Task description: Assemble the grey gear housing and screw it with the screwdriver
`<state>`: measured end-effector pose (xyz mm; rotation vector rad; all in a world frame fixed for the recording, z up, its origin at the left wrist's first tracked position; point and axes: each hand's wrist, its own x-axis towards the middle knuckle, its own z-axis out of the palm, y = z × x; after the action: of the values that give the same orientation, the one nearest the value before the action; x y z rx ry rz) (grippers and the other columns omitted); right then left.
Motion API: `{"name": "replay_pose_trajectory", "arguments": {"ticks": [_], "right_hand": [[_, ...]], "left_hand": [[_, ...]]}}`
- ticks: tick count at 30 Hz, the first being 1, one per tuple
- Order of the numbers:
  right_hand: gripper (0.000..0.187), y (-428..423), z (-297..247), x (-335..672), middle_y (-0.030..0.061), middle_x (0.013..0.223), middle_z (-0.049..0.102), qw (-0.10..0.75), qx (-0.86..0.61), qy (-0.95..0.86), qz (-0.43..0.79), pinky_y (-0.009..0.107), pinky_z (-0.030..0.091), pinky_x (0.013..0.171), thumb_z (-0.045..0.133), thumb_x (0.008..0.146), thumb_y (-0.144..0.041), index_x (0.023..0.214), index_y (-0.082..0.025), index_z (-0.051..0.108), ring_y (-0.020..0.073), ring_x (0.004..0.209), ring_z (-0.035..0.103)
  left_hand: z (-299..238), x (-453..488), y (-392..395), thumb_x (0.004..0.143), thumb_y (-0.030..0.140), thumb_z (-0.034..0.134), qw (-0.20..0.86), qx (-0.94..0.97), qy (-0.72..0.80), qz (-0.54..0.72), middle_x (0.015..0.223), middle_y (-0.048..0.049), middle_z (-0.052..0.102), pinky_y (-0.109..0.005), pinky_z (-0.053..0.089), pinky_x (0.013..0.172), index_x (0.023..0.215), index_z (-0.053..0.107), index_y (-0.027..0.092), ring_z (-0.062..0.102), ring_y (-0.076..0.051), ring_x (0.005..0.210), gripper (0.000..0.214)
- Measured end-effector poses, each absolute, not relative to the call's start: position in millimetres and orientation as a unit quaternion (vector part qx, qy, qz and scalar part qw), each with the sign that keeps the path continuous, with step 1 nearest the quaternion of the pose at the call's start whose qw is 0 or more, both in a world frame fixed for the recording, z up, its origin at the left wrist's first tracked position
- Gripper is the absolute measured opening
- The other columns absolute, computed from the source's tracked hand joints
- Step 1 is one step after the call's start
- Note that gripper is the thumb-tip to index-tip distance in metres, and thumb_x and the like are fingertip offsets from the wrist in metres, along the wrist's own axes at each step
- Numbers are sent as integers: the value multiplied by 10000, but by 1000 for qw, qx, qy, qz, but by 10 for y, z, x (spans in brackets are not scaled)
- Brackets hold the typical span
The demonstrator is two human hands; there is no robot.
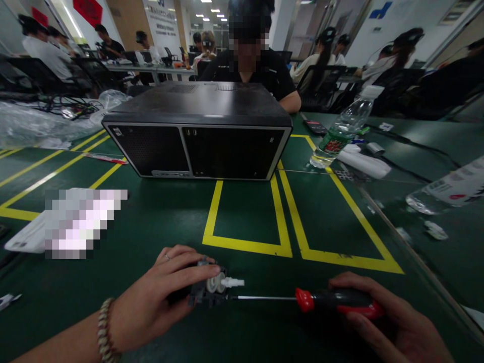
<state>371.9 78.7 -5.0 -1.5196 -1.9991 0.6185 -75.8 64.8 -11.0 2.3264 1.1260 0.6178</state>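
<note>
My left hand (pixel 166 287) is closed around a small dark grey mechanical part with white gears (pixel 215 283), pressing it near the table top. A white shaft sticks out of the part to the right. My right hand (pixel 393 317) grips the red and black handle of a screwdriver (pixel 325 301). The screwdriver lies level, its thin metal shank pointing left. Its tip is at the right side of the part, close to or touching it; I cannot tell whether it sits in a screw.
Ahead stands a black computer case (pixel 227 146) on the green table (pixel 162 212) marked with yellow tape. Plastic bottles (pixel 342 133) and cables are on the right, a pixelated flat object (pixel 75 222) and clear plastic wrap (pixel 34 126) on the left. A person sits behind the case.
</note>
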Motion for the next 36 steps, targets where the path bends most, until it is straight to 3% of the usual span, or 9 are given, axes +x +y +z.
{"name": "replay_pose_trajectory", "arguments": {"ticks": [3,10,19,25,29,33,36], "right_hand": [[356,792,-25,3715,101,1111,835,274,-542,-758,239,382,715,791,705,916,-507,1180,-290,805,317,948,832],[395,731,23,3563,109,1055,829,325,-570,-720,227,415,707,797,687,915,-593,1103,-276,829,319,929,816],[423,705,23,3547,117,1080,816,312,-567,-729,222,479,685,857,653,931,-615,1144,-283,804,338,977,798],[327,704,-20,3544,77,971,766,338,-542,-725,256,329,654,663,656,951,-542,1130,-275,720,247,754,775],[263,710,24,3604,43,924,721,328,-498,-739,315,288,623,592,605,999,-493,1171,-297,637,196,634,718],[346,692,162,3684,89,1164,739,257,-497,-750,353,375,676,804,610,1001,-411,1332,-317,574,283,956,788],[354,672,199,3688,91,1106,756,250,-516,-736,361,373,680,748,610,995,-444,1319,-302,602,280,896,792]], "left_hand": [[-129,-755,625,963,23,530,240,847,417,227,1492,-47,633,-536,447,1126,1562,449,378,536,-290,1357,701],[-125,-741,624,958,26,522,221,849,419,236,1465,-37,663,-494,489,1095,1557,470,376,577,-278,1343,696],[-108,-747,645,970,39,514,196,859,413,229,1443,-33,687,-474,522,1056,1556,472,369,607,-271,1315,674],[-122,-741,622,974,63,535,178,858,416,243,1399,-48,713,-479,554,1027,1552,494,373,645,-281,1259,657],[-145,-733,613,974,57,520,170,858,420,241,1400,-51,705,-488,559,1026,1560,490,373,641,-285,1261,667],[-143,-744,615,964,40,526,173,859,414,245,1382,-50,714,-463,564,1011,1559,496,370,649,-273,1238,681],[-129,-741,616,963,46,533,176,857,417,248,1364,-57,725,-473,559,1010,1553,507,368,657,-276,1224,673]]}}
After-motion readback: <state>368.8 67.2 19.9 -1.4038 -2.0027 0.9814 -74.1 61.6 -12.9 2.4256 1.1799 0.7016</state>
